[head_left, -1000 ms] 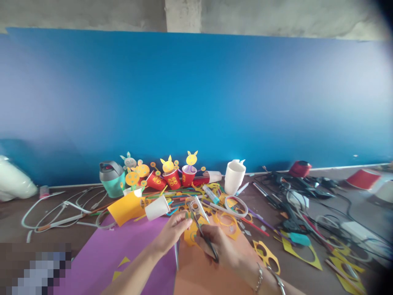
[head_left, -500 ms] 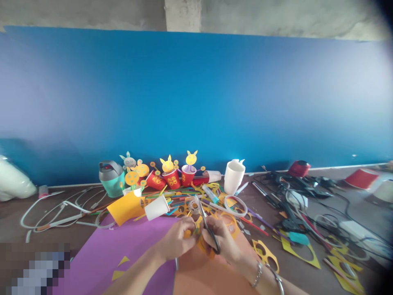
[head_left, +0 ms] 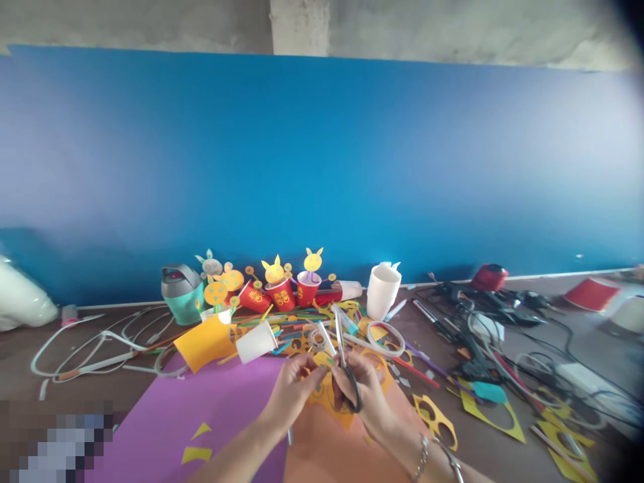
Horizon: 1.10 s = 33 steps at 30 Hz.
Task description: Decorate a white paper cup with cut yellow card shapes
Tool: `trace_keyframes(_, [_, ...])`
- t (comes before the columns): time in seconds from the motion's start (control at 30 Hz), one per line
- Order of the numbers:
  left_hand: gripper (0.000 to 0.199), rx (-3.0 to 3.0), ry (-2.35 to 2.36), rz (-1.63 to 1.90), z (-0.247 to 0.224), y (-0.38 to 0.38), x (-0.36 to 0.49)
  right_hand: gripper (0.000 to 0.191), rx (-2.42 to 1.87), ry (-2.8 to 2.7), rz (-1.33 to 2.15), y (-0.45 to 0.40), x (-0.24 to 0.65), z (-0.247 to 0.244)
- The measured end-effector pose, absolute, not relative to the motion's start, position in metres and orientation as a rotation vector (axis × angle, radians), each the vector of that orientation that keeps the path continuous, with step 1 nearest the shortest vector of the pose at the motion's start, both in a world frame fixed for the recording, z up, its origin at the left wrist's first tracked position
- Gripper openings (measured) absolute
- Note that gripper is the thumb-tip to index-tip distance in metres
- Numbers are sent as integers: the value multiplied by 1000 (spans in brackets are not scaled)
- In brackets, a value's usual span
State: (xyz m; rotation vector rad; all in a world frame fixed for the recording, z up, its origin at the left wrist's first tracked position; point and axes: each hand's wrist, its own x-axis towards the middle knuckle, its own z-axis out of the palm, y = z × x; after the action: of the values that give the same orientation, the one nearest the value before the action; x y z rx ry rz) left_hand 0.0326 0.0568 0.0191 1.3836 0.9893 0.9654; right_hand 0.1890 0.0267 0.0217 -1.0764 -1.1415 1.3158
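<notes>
My left hand pinches a small piece of yellow paper with a bit of green on it, thumb and forefinger together. Close beside it, my right hand grips black-handled scissors whose blades point up and away from me. The right fingertips come near the same paper; whether they touch it I cannot tell. Below both hands, yellow paper with drawn round marks lies partly hidden. Underneath are an orange sheet and a purple sheet, with two yellow scraps on the purple.
Red paper cups with yellow animal faces stand along the blue partition. A white cup lies tipped behind the purple sheet, and white stacked cups stand farther right. Black cables and yellow offcuts cover the right side.
The scissors have swung more upright, and my right hand has turned a little with them. My left fingers now hold the small yellow piece higher, showing the marked paper below.
</notes>
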Motion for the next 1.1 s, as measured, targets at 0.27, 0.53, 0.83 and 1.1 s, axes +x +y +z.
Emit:
trace_keyframes(0.27, [36, 1260, 967, 960, 19, 56, 33, 44, -1090, -1196, 1299, 28, 194, 25])
trace_keyframes(0.53, [37, 1141, 904, 1019, 32, 63, 26, 28, -1077, -1374, 1417, 29, 200, 27])
trace_keyframes(0.83, [29, 1176, 908, 1006, 35, 75, 17, 22, -1003, -1556, 1667, 31, 210, 25])
trace_keyframes(1.1, [24, 1167, 865, 945, 31, 77, 15, 22, -1026, -1562, 1676, 29, 210, 25])
